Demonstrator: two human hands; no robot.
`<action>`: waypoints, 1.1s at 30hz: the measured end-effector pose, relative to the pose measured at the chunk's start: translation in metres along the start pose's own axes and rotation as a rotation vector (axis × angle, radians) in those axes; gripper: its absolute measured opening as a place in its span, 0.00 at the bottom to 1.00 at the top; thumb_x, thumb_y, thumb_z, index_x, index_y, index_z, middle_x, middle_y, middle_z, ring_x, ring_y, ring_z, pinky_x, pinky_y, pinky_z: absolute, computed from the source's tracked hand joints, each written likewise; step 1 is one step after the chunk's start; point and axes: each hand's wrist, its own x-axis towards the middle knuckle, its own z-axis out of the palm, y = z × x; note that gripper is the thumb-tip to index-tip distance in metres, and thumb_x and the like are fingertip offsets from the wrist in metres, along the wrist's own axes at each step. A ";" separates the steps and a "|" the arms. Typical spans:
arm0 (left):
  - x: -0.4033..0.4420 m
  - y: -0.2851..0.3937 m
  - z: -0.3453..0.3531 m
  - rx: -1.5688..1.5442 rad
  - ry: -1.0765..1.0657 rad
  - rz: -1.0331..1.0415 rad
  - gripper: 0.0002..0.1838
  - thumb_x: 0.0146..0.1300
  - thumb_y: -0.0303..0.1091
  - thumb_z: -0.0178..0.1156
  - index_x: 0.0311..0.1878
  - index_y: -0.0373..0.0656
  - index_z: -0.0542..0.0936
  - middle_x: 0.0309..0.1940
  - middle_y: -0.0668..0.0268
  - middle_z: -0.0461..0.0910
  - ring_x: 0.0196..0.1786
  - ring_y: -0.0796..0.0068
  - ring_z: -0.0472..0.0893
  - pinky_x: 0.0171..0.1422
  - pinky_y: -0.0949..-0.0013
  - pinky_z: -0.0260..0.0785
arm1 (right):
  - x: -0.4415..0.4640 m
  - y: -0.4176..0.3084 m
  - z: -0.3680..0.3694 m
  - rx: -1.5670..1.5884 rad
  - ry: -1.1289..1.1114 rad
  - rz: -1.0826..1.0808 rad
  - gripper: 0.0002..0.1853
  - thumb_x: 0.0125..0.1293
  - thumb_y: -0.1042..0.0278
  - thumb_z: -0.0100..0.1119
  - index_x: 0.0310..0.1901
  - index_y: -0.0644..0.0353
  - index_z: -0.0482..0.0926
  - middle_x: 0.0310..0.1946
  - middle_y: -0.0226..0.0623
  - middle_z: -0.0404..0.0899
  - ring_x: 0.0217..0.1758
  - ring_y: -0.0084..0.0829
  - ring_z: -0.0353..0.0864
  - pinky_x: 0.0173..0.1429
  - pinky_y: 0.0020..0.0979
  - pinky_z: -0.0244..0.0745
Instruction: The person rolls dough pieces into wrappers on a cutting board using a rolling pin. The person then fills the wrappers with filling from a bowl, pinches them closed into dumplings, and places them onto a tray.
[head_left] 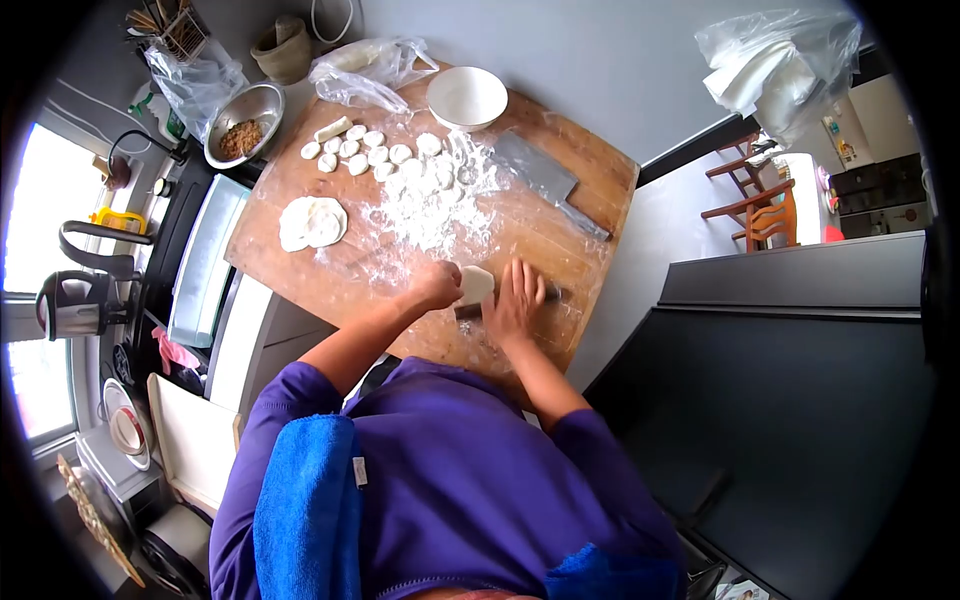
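My left hand (437, 286) is closed, pinching the left edge of a thin round dough wrapper (476, 284) on the wooden board. My right hand (515, 304) lies with its fingers stretched out, palm down, across a dark rolling pin (468, 312). The pin touches the near edge of the wrapper and is partly hidden under this hand. Beyond my hands, loose white flour (430, 225) covers the middle of the board. Several small dough pieces (377, 156) lie at its far left, and a stack of rolled wrappers (313, 223) rests nearer on the left.
A cleaver (540, 170) lies on the board's right side. At the back stand a white bowl (467, 97) and a plastic bag (365, 75). A metal bowl of brown filling (240, 140) sits off the left corner. A dark cabinet-like surface (770, 420) is at right.
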 end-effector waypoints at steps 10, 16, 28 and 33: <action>-0.021 -0.011 -0.005 -0.321 0.274 0.138 0.11 0.48 0.36 0.56 0.32 0.39 0.74 0.22 0.58 0.75 0.26 0.69 0.75 0.32 0.70 0.66 | -0.015 -0.005 -0.012 0.064 0.030 -0.173 0.30 0.48 0.49 0.50 0.48 0.64 0.65 0.48 0.43 0.64 0.55 0.39 0.58 0.60 0.47 0.41; -0.048 -0.093 -0.083 -0.302 0.834 -0.152 0.07 0.47 0.29 0.54 0.31 0.39 0.73 0.23 0.58 0.74 0.28 0.63 0.74 0.33 0.68 0.65 | -0.009 0.003 -0.009 0.172 0.043 -0.217 0.15 0.39 0.74 0.49 0.34 0.59 0.71 0.43 0.39 0.68 0.51 0.38 0.64 0.60 0.47 0.43; 0.064 -0.067 -0.099 -0.184 0.724 -0.361 0.13 0.42 0.39 0.58 0.28 0.40 0.75 0.26 0.55 0.76 0.33 0.59 0.75 0.36 0.64 0.66 | 0.034 0.021 -0.003 0.262 0.034 -0.290 0.16 0.38 0.71 0.46 0.34 0.62 0.71 0.43 0.42 0.69 0.52 0.38 0.64 0.61 0.45 0.44; 0.062 -0.044 -0.101 -0.380 0.913 -0.100 0.11 0.40 0.35 0.60 0.26 0.39 0.75 0.23 0.59 0.76 0.27 0.65 0.76 0.33 0.68 0.66 | 0.027 0.030 -0.001 0.252 0.062 -0.287 0.17 0.38 0.70 0.47 0.35 0.62 0.70 0.43 0.42 0.69 0.52 0.40 0.63 0.61 0.45 0.45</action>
